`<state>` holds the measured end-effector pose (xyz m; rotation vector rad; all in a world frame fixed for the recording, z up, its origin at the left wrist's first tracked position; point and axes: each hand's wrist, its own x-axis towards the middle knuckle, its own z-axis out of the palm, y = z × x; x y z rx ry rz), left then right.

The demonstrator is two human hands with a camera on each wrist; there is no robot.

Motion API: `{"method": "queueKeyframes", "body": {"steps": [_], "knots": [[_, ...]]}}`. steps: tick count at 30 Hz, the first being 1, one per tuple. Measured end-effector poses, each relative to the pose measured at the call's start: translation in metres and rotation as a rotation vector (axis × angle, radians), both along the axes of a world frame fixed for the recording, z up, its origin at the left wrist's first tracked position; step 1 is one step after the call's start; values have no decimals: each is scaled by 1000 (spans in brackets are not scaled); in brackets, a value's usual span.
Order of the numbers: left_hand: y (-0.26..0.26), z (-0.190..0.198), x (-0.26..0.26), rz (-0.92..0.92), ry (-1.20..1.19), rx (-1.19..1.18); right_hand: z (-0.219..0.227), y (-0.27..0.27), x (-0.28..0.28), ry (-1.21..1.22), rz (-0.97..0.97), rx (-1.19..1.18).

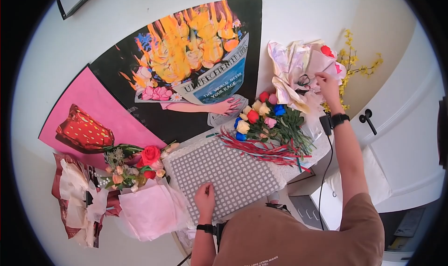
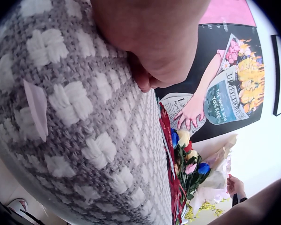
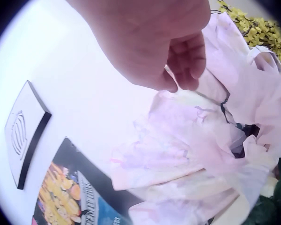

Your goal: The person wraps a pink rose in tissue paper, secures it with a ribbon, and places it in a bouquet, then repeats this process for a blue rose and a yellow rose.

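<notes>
My right hand (image 1: 329, 89) is at the upper right, over a bouquet wrapped in crinkled pale pink-and-cream paper (image 1: 282, 70). In the right wrist view, the thumb and bent fingers (image 3: 189, 61) pinch the edge of this wrapping paper (image 3: 178, 136). A dark tie (image 3: 225, 105) shows in the folds, and red flowers (image 1: 327, 50) peek out at the top. My left hand (image 1: 204, 200) rests, loosely curled and holding nothing, on a grey-and-white checked cloth (image 1: 224, 172). A small pale pink scrap (image 2: 36, 110) lies on that cloth.
Loose artificial roses (image 1: 254, 117) and red ribbons (image 1: 261, 149) lie beyond the cloth. Another bouquet (image 1: 135, 165), pink paper sheets (image 1: 154, 210) and crumpled wrap (image 1: 77, 200) are at left. Painted panels (image 1: 196, 65) lean on the wall; yellow blossoms (image 1: 357, 63) stand near a door (image 1: 401, 140).
</notes>
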<state>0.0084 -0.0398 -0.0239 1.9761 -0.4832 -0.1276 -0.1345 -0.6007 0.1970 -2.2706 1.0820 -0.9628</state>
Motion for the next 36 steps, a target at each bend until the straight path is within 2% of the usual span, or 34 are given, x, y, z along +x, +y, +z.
{"method": "queueKeyframes", "body": {"steps": [2,3,7,9,11,13,15,17,18,20,22,23,24,26,29,31,33,36], "knots": [[-4,7,2,1,-12,-1,4,23,-11,-333,97,201],[-1,8,-1,-6,-24,5,-3,34,-18,-323,100,210],[0,-4,2,-10,-9,21,-33,40,-36,-486,147,74],[1,-3,1,-4,28,13,-44,28,-45,-651,-23,30],[0,-1,1,-7,34,5,-51,22,-57,-725,3,31],[-1,-1,1,-1,43,-8,-47,52,-68,-495,146,296],[0,-4,1,4,18,-20,-55,87,-64,-74,193,385],[1,-5,0,9,20,-19,-90,114,-59,304,244,43],[0,-4,1,3,17,-23,-106,120,-56,304,253,45],[1,-5,2,2,31,-28,-132,128,-50,336,116,-90],[3,-3,3,8,40,-35,-146,125,-45,342,118,-121],[5,-1,3,-7,177,-78,-151,123,-45,350,107,-150],[7,3,4,-22,314,-121,-152,123,-45,348,117,-149],[15,14,0,-28,328,-141,-155,122,-45,202,29,-172],[30,37,-11,-35,337,-224,-128,143,-51,146,22,-225],[50,52,-15,18,319,-269,-126,153,-57,96,66,-281],[66,68,-18,38,259,-298,-123,171,-60,57,147,-180],[93,84,-15,160,95,-188,-129,204,-58,25,325,131]]}}
